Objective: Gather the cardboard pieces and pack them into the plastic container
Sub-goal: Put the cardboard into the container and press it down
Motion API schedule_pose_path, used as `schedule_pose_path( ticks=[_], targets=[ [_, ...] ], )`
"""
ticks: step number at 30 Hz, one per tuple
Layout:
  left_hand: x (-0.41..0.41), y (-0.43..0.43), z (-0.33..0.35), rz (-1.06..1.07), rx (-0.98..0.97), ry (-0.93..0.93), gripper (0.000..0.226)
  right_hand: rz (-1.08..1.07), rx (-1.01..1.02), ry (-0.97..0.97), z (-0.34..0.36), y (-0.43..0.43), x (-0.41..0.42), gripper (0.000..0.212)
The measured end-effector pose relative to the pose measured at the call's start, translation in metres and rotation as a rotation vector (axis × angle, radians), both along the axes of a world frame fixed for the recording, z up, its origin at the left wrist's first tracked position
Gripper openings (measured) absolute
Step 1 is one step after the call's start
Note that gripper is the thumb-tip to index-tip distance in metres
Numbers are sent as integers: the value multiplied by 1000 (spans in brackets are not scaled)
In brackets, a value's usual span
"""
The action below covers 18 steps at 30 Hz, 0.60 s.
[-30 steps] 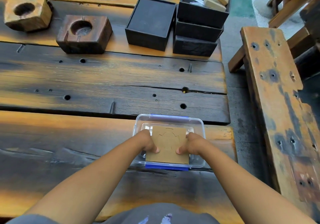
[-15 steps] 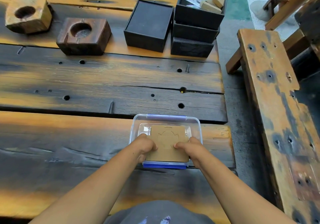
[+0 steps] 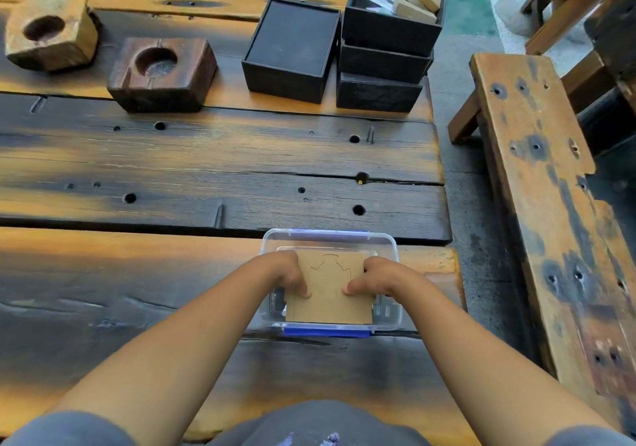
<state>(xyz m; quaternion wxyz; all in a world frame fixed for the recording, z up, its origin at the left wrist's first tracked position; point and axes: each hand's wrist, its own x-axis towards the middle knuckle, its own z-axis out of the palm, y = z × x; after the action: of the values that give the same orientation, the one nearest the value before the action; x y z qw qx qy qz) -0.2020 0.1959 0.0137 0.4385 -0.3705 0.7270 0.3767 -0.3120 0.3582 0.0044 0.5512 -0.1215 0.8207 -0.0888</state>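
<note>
Cardboard, brown and flat, sits under both my hands: the cardboard stack (image 3: pixel 328 290) lies in the plastic container (image 3: pixel 390 249), its near edge close to the blue clip (image 3: pixel 327 331) at the front rim. A faint cut outline shows on the top sheet. I cannot tell how many pieces are under it.

My left hand (image 3: pixel 287 273) has its fingers curled over the left edge of the stack with the thumb pressed on top; my right hand (image 3: pixel 373 275) does the same on the right edge. Both are closed on the cardboard, not spread flat. Whether the stack is fully seated on the container floor or held slightly off it, I cannot say.

I judge the packing nearly done. No loose cardboard shows on the wooden table (image 3: pixel 206 156) around the container. What seems left is to let go, and perhaps fit a lid, though I see none.

Farther off stand two wooden blocks (image 3: pixel 161 73) with round hollows, and black boxes (image 3: pixel 292 49) near the table's far right corner. A bench (image 3: pixel 537 184) runs along the right.
</note>
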Motion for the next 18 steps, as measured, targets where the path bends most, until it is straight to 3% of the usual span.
schedule_pose_path(
  ticks=[4, 9, 18],
  targets=[
    [-5, -6, -10, -134, 40, -128, 74, 164, 53, -11, 1, -2, -3, 79],
    [-3, -9, -16, -205, 45, -125, 82, 222, 61, 8, -2, -3, -4, 82],
    [3, -15, -12, -125, 161, -22, 72, 110, -10, -52, -11, 5, -10, 83]
  ],
)
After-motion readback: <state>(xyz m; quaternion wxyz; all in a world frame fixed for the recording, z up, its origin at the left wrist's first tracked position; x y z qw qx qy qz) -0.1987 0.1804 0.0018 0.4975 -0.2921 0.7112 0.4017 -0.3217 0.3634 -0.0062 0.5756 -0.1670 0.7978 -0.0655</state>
